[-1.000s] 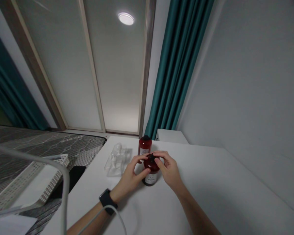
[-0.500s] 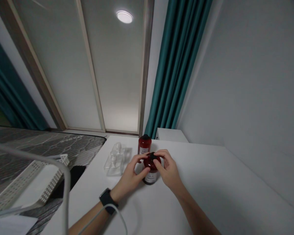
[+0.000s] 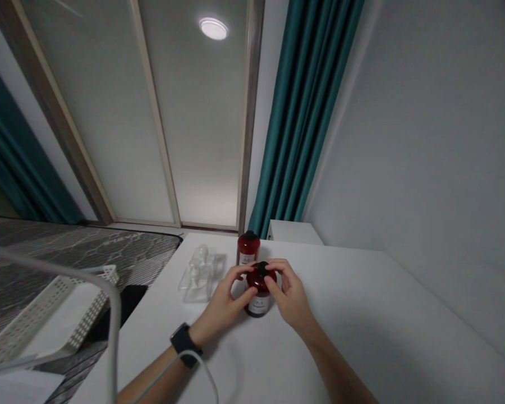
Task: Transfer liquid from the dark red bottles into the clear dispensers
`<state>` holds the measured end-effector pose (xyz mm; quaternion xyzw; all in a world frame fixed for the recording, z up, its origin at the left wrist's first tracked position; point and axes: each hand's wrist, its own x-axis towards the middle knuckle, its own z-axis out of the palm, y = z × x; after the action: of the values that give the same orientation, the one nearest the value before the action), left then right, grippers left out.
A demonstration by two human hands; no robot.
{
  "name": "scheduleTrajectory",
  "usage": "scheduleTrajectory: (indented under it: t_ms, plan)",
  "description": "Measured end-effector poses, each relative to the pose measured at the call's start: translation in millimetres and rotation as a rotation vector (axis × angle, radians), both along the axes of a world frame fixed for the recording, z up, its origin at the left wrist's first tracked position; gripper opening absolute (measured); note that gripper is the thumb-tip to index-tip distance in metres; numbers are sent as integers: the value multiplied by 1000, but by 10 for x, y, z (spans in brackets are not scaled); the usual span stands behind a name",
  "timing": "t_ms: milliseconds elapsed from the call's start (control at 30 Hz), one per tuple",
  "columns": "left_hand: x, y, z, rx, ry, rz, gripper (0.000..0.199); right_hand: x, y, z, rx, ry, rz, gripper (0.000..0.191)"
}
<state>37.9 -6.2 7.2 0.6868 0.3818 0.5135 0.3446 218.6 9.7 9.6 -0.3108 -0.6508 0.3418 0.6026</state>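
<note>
A dark red bottle (image 3: 258, 304) with a white label stands upright on the white table, between my two hands. My left hand (image 3: 231, 294) grips its shoulder from the left, thumb in front and fingers behind. From the right, my right hand (image 3: 288, 289) has thumb and fingertips at the bottle's black cap (image 3: 262, 269); its fingers partly cover the neck. Just behind stands a second red bottle (image 3: 248, 245) with a black top, its lower part hidden by my left fingers and the front bottle. A clear plastic tray (image 3: 197, 280) lies left of the bottles.
The white table (image 3: 345, 331) stretches right to the wall. At lower left, a white perforated basket (image 3: 29, 314) sits below table height. A pale cable (image 3: 115, 331) loops through the left foreground. A white cabinet (image 3: 294, 232) and teal curtain (image 3: 303, 123) stand beyond.
My right fingers have shifted very slightly around the black cap, and more of the cap shows. The left hand, both bottles and the tray stay in place.
</note>
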Motion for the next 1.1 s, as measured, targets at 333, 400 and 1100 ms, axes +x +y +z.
scheduleTrajectory:
  t_ms: [333, 400, 1100]
  plan:
    - [2, 9, -14, 3, -1, 4, 34, -3, -11, -13, -3, 7, 15, 10]
    - [-1, 6, -17, 4, -1, 5, 33, -1, -6, -20, 5, 7, 4, 11]
    - [6, 2, -20, 6, -5, 3, 35, -8, -39, -18, -132, 42, 15, 39]
